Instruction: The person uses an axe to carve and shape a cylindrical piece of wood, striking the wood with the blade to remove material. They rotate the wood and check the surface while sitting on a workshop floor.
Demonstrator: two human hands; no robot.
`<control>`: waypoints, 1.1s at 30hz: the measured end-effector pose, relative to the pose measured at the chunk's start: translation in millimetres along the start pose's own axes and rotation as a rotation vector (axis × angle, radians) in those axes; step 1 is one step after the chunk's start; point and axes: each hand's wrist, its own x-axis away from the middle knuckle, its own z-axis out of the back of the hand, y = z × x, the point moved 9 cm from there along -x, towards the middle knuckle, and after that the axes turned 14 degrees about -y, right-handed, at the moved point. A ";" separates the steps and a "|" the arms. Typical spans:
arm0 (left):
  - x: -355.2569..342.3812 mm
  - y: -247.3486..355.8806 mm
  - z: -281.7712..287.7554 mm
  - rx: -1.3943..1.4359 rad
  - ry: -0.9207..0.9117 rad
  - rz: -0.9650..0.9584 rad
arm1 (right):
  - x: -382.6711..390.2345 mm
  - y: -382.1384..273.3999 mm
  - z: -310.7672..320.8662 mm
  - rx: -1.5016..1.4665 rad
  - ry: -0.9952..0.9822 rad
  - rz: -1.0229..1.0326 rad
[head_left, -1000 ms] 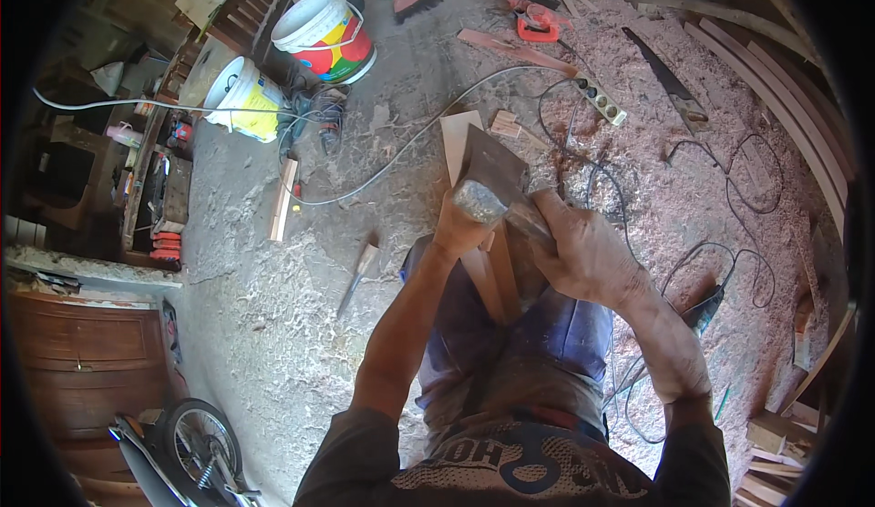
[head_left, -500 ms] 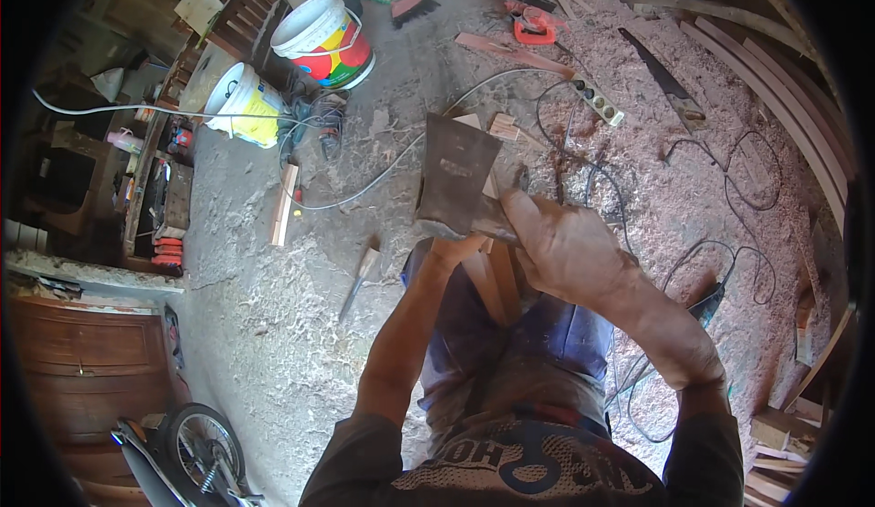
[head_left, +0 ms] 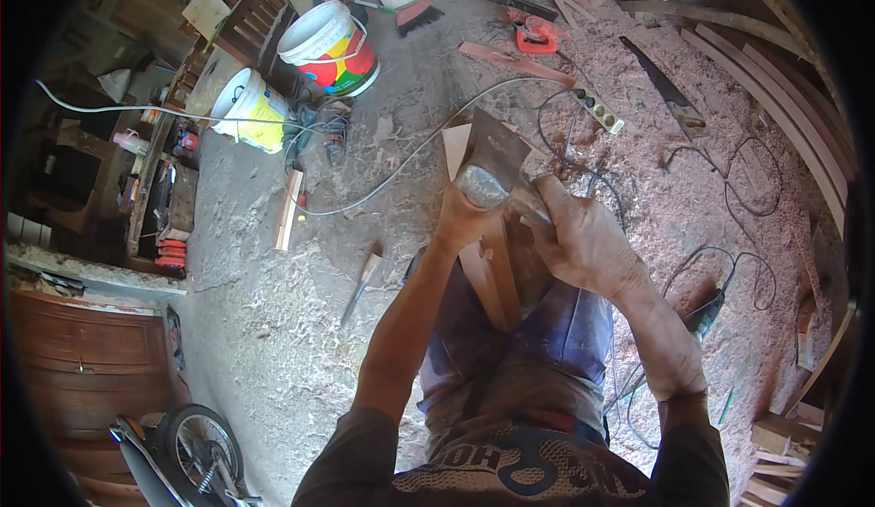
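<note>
Both forearms (head_left: 401,334) rise from below, converging over the wooden piece (head_left: 499,288) between the thighs (head_left: 570,325). The broad-bladed tool (head_left: 499,147) covers part of the wood; half a second ago its flat faced the camera, further left, and now it is tilted. The right hand (head_left: 583,238) has its grip closed around the handle (head_left: 530,208). The left hand (head_left: 463,217) lies partly behind the grey end (head_left: 480,186); what its grip holds, I cannot tell.

The broad, dark metal tool head (head_left: 497,147) hides fingers of your bare left hand (head_left: 461,221); the lower edge crops a black-tyred motorcycle (head_left: 204,453).
</note>
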 end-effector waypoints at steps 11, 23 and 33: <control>20.4 -36.6 -5.1 0.052 0.007 0.043 | -3.6 6.5 -23.3 -0.004 -0.039 0.035; 37.0 -81.9 -25.0 -0.005 -0.090 0.013 | -28.7 -10.0 -39.3 0.351 -0.122 0.099; 41.7 -84.9 -18.6 -0.032 -0.042 0.067 | -11.5 -72.7 19.6 0.311 0.064 0.214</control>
